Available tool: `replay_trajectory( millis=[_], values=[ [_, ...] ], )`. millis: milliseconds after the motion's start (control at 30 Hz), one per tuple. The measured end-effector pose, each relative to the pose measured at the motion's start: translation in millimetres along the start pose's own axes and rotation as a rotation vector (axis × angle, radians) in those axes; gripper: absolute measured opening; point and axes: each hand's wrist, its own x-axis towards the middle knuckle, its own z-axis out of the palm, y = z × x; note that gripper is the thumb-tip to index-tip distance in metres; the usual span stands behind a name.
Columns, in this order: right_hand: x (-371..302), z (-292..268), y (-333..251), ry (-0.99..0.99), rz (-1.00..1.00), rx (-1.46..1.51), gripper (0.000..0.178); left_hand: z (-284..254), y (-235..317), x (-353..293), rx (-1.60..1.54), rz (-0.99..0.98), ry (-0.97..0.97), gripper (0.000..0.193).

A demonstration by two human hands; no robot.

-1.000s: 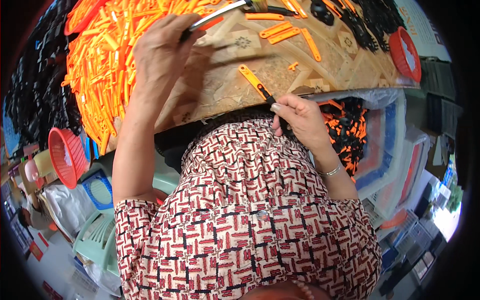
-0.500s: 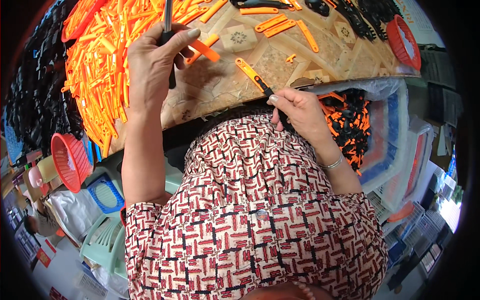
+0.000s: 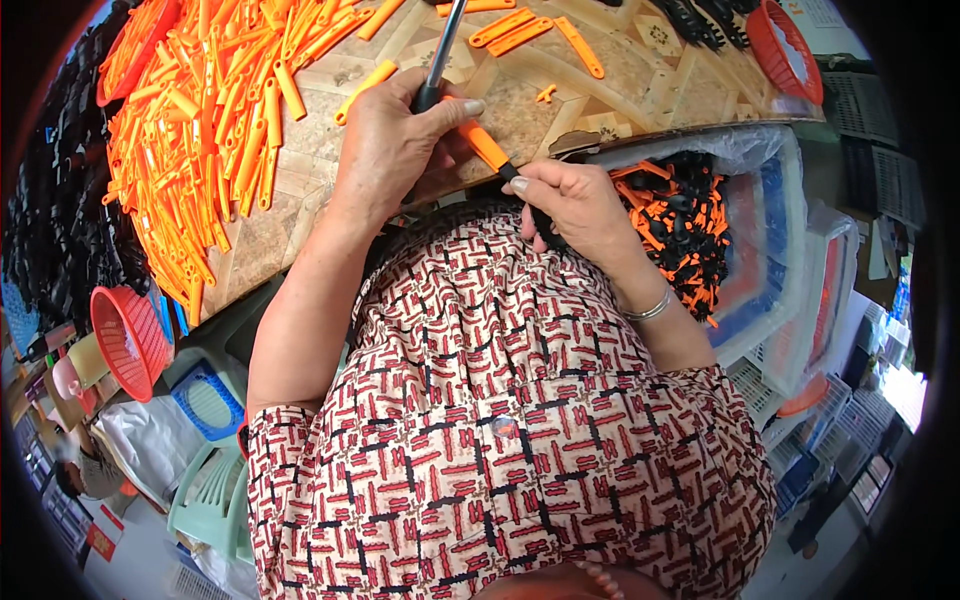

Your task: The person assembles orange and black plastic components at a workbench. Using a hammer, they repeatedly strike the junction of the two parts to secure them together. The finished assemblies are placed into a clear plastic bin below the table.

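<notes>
My left hand (image 3: 385,150) is closed around a tool with a metal shaft (image 3: 445,50) and a black handle (image 3: 426,98). Its thumb and fingers also hold an orange plastic handle piece (image 3: 486,148), lined up with the black part (image 3: 511,174) that my right hand grips. Fingertips cover part of this joint, so I cannot tell how firmly the pieces fit. My right hand (image 3: 580,205) is closed, pinching the black part close to the table's front edge. Beyond my left hand lies a loose orange handle piece (image 3: 368,90).
A big heap of orange pieces (image 3: 215,110) covers the table's left. Several orange handles (image 3: 520,36) and a small orange scrap (image 3: 546,94) lie farther back. Right of my lap, a plastic-lined bin (image 3: 775,250) holds orange-and-black parts (image 3: 690,230). Red baskets (image 3: 130,340) hang at both table ends.
My left hand has moved right with the tool and orange piece, bringing that piece onto the part in my right hand. The right hand has stayed nearly in place.
</notes>
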Motion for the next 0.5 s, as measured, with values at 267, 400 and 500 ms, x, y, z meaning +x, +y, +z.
replay_trajectory(
  millis=[267,400,500],
  values=[
    [1.6,2.0,-6.8,-0.019,0.0,0.121,0.031,3.1,-15.0,4.1,0.302,0.182,0.033,0.019],
    [7.8,3.2,-10.4,0.029,0.104,0.114,0.037,4.1,-15.4,1.9,0.453,0.29,0.092,0.023],
    [12.5,5.2,-9.2,0.045,0.116,0.063,0.04,-0.1,-20.4,2.6,0.579,0.611,0.186,0.029]
  ],
)
